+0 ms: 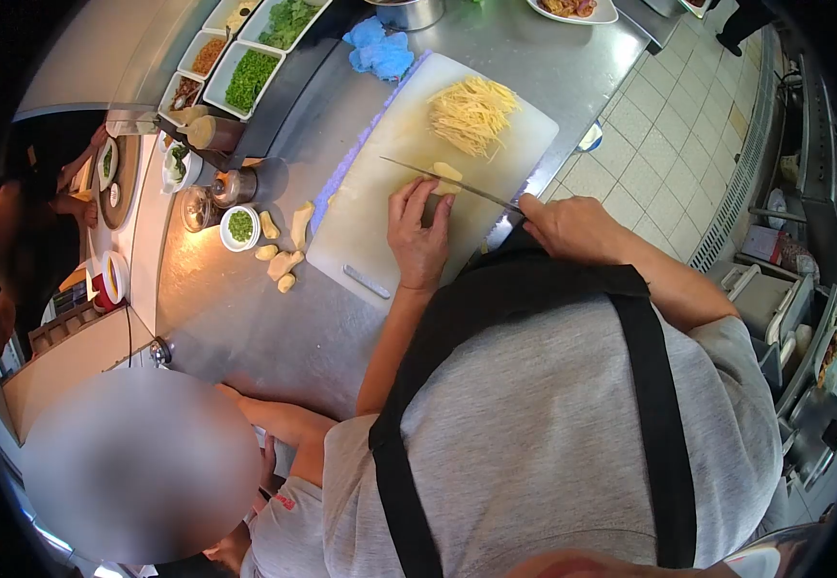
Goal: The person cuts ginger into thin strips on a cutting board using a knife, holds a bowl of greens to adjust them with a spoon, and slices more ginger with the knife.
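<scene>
My right hand (575, 229) is wrapped round the handle of a knife (481, 193), whose thin blade reaches left across the white cutting board (370, 217). Under that blade lies a peeled piece of ginger (446, 173). My left hand (418, 236) has its fingers bent and pressed against the ginger, close to the blade. Farther up the board is a heap of finely shredded ginger (473, 114). Several unsliced ginger pieces (285, 265) rest on the steel counter left of the board.
Left of the board stand a small tub of chopped greens (239, 227) and dark-lidded jars (234, 186). White containers of chopped scallion (249, 79) line the back. A blue cloth (378, 48) lies by the board. Another person (274, 424) stands close at my left.
</scene>
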Motion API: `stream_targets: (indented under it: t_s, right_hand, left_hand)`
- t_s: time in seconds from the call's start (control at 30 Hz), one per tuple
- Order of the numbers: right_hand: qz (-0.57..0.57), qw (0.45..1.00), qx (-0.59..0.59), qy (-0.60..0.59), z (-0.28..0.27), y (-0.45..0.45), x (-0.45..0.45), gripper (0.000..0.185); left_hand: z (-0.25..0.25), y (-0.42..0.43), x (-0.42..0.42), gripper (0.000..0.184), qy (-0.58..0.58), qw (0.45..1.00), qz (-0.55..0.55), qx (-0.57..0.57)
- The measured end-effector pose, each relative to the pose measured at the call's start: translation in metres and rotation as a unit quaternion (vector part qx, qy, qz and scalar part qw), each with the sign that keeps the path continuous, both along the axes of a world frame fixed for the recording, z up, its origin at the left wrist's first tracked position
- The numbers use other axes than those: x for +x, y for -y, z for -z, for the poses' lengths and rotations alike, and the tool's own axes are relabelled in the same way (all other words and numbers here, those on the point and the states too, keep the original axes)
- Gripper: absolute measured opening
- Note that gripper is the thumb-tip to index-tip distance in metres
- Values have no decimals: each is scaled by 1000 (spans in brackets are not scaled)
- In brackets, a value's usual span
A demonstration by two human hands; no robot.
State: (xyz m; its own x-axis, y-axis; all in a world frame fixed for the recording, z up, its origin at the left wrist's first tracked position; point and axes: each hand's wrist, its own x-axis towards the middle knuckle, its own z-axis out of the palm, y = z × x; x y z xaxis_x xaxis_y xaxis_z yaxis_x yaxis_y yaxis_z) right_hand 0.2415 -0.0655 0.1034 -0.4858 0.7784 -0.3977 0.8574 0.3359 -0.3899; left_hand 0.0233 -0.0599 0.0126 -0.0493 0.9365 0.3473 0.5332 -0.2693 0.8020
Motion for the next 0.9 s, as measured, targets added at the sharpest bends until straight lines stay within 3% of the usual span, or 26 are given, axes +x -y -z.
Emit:
stream_targets:
  t_s: [0.2,0.57,0.9]
  right_hand:
    - [22,996,44,-70,41,-12,-16,18]
    - [1,998,54,-12,0,4,5,21]
    - [-4,1000,8,-4,8,-5,-5,18]
  left_hand:
    - [1,-1,1,27,8,1000,-2,3]
    - [1,1,1,27,-9,1000,-13,2]
    - [3,-1,0,28,2,1000,-8,9]
